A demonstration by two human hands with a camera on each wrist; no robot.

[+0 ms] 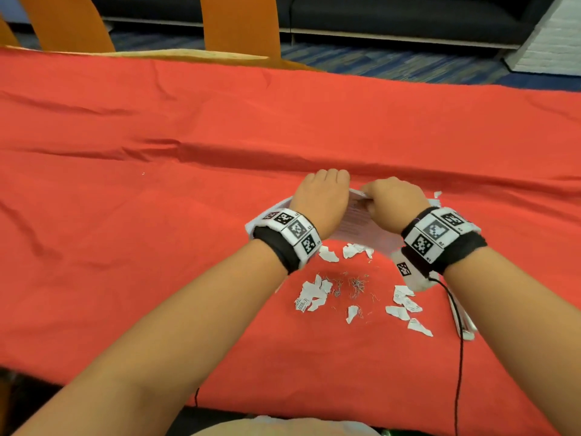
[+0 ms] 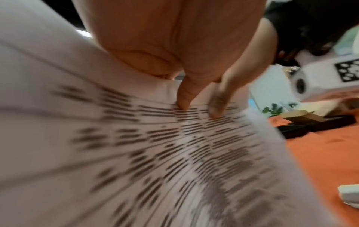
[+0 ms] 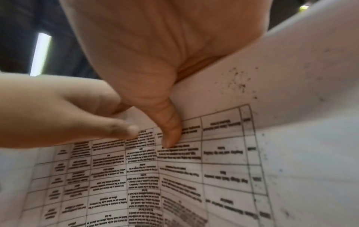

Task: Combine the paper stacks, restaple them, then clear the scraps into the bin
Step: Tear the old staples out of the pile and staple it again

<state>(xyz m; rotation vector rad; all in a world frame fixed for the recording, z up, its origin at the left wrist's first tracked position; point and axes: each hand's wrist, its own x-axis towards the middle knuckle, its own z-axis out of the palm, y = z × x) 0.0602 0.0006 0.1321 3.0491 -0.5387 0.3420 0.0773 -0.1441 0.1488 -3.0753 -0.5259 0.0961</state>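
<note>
A white paper stack (image 1: 355,220) printed with tables lies on the red tablecloth (image 1: 157,184), its far edge lifted. My left hand (image 1: 323,196) grips that far edge, thumb on the printed page. My right hand (image 1: 390,196) pinches the same edge beside it. In the left wrist view the printed sheet (image 2: 155,145) fills the frame, blurred, with a thumb (image 2: 184,98) pressed on it. In the right wrist view my right thumb (image 3: 170,130) presses the table-printed page (image 3: 174,176) and the left thumb (image 3: 108,127) lies next to it. Torn paper scraps (image 1: 311,294) and loose staples (image 1: 355,283) lie near me.
More scraps (image 1: 405,305) lie right of the staples, by a second paper stack (image 1: 465,322) under my right wrist cable. Orange chair backs (image 1: 239,23) stand behind the table's far edge. In the left wrist view dark boxes (image 2: 314,122) sit on the cloth.
</note>
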